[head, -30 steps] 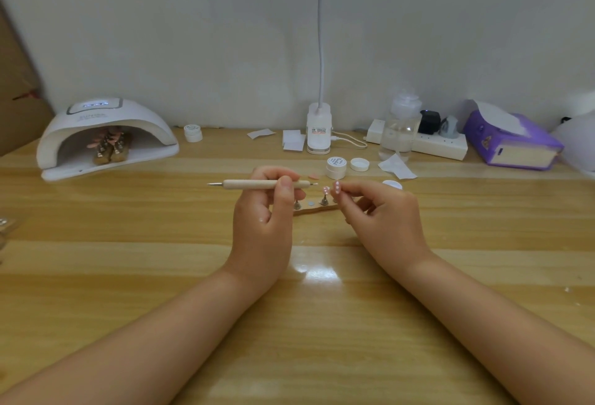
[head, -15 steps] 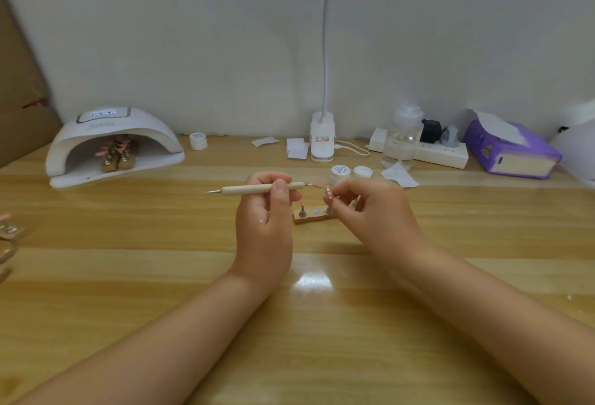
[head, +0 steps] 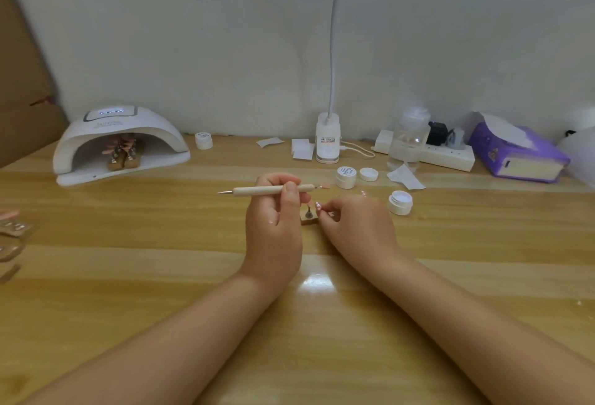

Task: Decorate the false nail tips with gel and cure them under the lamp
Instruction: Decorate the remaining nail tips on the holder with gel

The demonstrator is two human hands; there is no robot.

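The left hand (head: 273,221) grips a wooden dotting tool (head: 270,190) held flat above the table (head: 161,259). The right hand (head: 357,227) pinches a pink nail tip (head: 318,205) with white dots, just above a small wooden stand (head: 309,218).

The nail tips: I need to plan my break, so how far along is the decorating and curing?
Done, it seems: two stands of pink tips sit inside the curing lamp, its display lit. In hand: the left hand holds the dotting tool; the right hand is at the small wooden stand, beside an open gel pot. Left: more tip holders wait at the table's left edge, state unclear.
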